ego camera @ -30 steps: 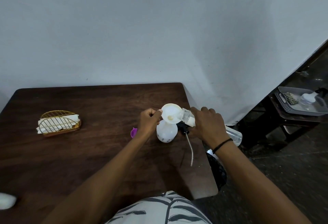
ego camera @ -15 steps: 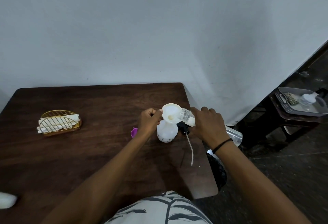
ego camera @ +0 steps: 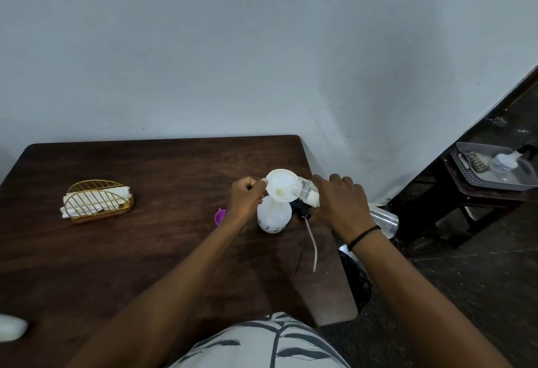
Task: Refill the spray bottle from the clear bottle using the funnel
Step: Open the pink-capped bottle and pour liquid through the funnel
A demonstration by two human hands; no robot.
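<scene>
left hand [ego camera: 244, 197] pinching rim of funnel [ego camera: 281, 189], seated in neck of spray bottle [ego camera: 273, 216] mid-table | clear bottle [ego camera: 307, 191] tipped, mouth over funnel bowl, same tilt as a second ago | right hand [ego camera: 340, 203] wrapped round it | pour ongoing, refill likely underway

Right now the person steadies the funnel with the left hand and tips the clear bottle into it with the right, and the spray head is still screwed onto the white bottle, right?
Not quite: in the head view the spray head lies on the table, unscrewed. The rest holds.
</scene>
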